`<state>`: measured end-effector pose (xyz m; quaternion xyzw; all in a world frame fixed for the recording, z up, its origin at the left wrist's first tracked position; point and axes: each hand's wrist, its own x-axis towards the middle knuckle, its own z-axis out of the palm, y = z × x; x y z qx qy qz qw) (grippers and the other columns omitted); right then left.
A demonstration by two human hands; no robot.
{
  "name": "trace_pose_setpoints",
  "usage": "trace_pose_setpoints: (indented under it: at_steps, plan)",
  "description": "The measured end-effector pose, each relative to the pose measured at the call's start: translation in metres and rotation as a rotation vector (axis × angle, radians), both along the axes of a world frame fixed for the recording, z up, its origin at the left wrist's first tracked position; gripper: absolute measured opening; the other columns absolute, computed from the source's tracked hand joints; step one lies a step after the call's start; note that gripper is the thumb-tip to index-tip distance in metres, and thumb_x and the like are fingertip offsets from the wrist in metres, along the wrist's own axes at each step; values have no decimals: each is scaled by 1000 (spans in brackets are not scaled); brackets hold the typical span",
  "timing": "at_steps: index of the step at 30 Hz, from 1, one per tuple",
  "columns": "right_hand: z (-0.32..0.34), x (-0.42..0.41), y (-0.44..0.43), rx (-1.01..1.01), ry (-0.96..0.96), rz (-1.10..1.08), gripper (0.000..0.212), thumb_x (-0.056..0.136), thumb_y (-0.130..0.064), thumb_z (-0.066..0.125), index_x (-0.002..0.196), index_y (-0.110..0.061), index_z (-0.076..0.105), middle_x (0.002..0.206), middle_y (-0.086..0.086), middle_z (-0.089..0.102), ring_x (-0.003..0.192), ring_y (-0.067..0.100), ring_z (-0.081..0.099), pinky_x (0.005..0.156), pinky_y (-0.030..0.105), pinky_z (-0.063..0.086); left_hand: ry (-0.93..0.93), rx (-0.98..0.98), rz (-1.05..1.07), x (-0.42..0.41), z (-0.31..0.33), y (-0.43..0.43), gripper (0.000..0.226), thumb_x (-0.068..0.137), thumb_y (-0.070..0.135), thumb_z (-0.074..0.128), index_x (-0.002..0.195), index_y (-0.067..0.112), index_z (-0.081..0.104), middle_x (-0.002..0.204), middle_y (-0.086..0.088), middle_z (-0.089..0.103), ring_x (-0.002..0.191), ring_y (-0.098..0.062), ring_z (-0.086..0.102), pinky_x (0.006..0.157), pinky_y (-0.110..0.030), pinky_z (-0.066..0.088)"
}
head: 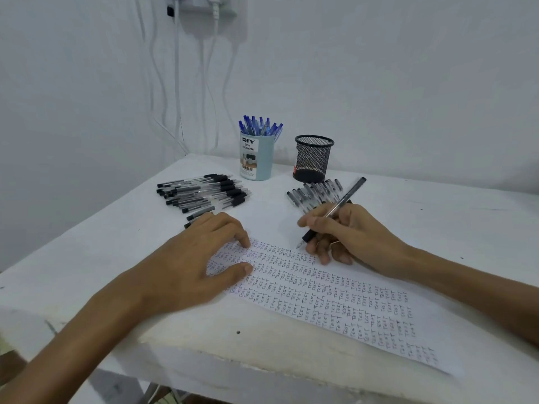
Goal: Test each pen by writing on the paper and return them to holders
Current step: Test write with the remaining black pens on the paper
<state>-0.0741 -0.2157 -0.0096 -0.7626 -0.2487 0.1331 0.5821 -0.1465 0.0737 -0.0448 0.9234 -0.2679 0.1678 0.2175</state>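
We see the right hand (pixel 347 231) clamped on a clear-barrelled pen (pixel 347 196). Thumb and forefinger pinch it just above its black grip, and the lower fingers are curled under and rest on the sheet. The pen leans with its back end toward 1 o'clock and its tip toward 7 o'clock. The tip is right at the far edge of the paper (pixel 335 301), but we cannot tell whether it touches the sheet.

The left hand (pixel 189 258) lies flat with its fingers relaxed and a little apart. Its fingertips and thumb press on the far left end of the paper, and it holds nothing.

The paper is a long strip on the white counter (pixel 437 228), running from 10 o'clock to 4 o'clock. Rows of the handwritten word "TEST" cover it.

At 12 o'clock from the right hand stands a black mesh holder (pixel 313 158). To its 9 o'clock, a little apart, stands a pale blue holder (pixel 256 156) labelled "DIY desk organizer", with blue pens (pixel 259 126) upright in it.

A row of clear pens (pixel 315 191) lies on the counter between the mesh holder and the right hand. The knuckles hide part of the near ends of these pens. At 12 o'clock from the left hand lies a loose pile of black-capped pens (pixel 204 191), its nearest pens just beside the fingertips. White cables (pixel 178 83) hang down the wall at 11 o'clock.
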Motion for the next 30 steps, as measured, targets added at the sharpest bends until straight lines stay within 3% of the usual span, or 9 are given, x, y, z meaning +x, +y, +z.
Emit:
trace_pose_setpoints:
  at_steps: [5, 9, 12, 18, 25, 30]
  plan:
    - [0, -2, -6, -65, -45, 3, 8, 97, -1, 61, 92, 5, 63, 73, 22, 68, 53, 21, 54, 43, 21, 40, 8, 0, 3, 0, 0, 1, 32, 96, 65, 49, 117, 41, 56, 126, 26, 51, 128, -10, 48, 103, -28, 41]
    - [-5, -3, -7, -84, -122, -45, 12, 94, 5, 59, 85, 12, 56, 60, 20, 64, 43, 19, 47, 42, 25, 37, 8, -2, 2, 0, 0, 1, 32, 96, 64, 50, 117, 41, 56, 126, 26, 51, 128, -11, 48, 102, -30, 43]
    - [-6, -4, -8, -101, -180, -46, 12, 91, 8, 60, 80, 11, 56, 60, 22, 62, 50, 23, 53, 46, 21, 40, 5, 4, -2, 0, 0, 1, 32, 96, 64, 50, 117, 41, 56, 126, 27, 51, 128, -11, 48, 102, -31, 43]
    - [-7, -3, -8, -129, -254, -3, 12, 88, 10, 62, 77, 9, 59, 62, 26, 62, 53, 20, 56, 55, 22, 46, -5, 5, -9, 1, 0, 1, 32, 97, 63, 50, 117, 40, 56, 125, 26, 51, 126, -10, 49, 102, -28, 40]
    - [-6, -3, -7, -142, -270, 12, 13, 87, 11, 63, 75, 9, 60, 57, 16, 61, 48, 14, 52, 51, 19, 41, 1, 3, -9, 0, 0, 1, 31, 97, 65, 49, 117, 41, 55, 126, 26, 51, 127, -12, 49, 102, -31, 44]
    - [-6, -3, -7, -125, -269, 12, 13, 88, 12, 62, 76, 9, 60, 57, 19, 59, 49, 19, 52, 52, 23, 42, 5, -17, -14, 0, 0, 0, 32, 96, 64, 50, 116, 41, 56, 126, 24, 52, 128, -14, 49, 102, -34, 44]
